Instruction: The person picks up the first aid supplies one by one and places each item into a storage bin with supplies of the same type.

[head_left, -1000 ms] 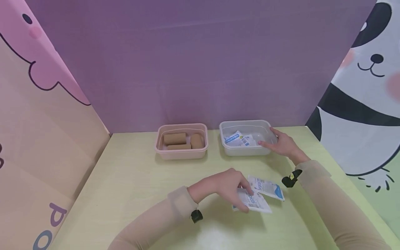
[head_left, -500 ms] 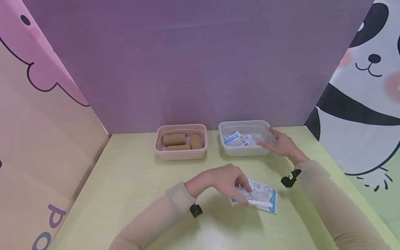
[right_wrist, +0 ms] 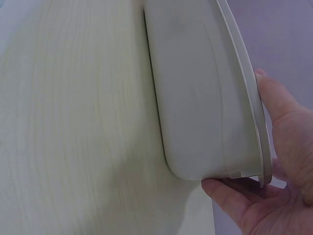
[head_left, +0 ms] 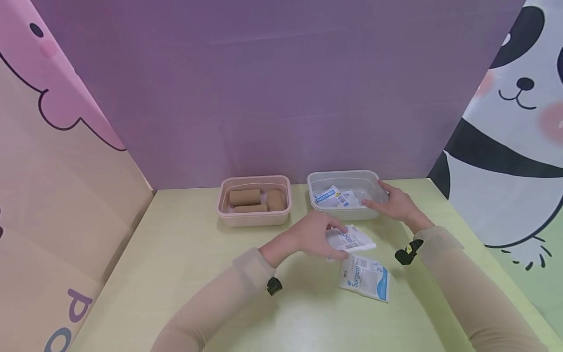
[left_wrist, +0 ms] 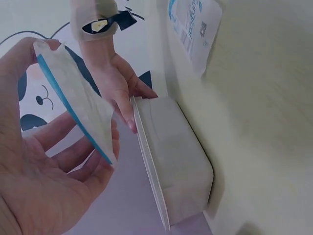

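Observation:
My left hand (head_left: 313,235) pinches a flat white packet with blue edging and "Surgical" print (head_left: 355,239), thumb on one side and fingers on the other. It hangs over the table just in front of a whitish plastic bin (head_left: 347,213). In the left wrist view the packet (left_wrist: 78,95) is bowed between thumb and fingertips. My right hand (head_left: 398,203) grips the bin's right end, thumb at the rim and fingers against the outer wall, as the right wrist view shows too. A second "Surgical" packet (head_left: 366,279) lies flat on the table, nearer me. Inside the bin are small blue-and-white packets (head_left: 332,196).
Left of the whitish bin stands a pink bin (head_left: 254,221) with several tan rolls (head_left: 245,197) in it. Both bins sit at the far edge of the pale table (head_left: 184,264), close to a purple backdrop (head_left: 281,98). Printed panels flank the table.
My left hand has lifted one packet off the two overlapping ones and carried it forward towards the whitish bin. The other packet stays on the table. My right hand keeps its grip on the bin.

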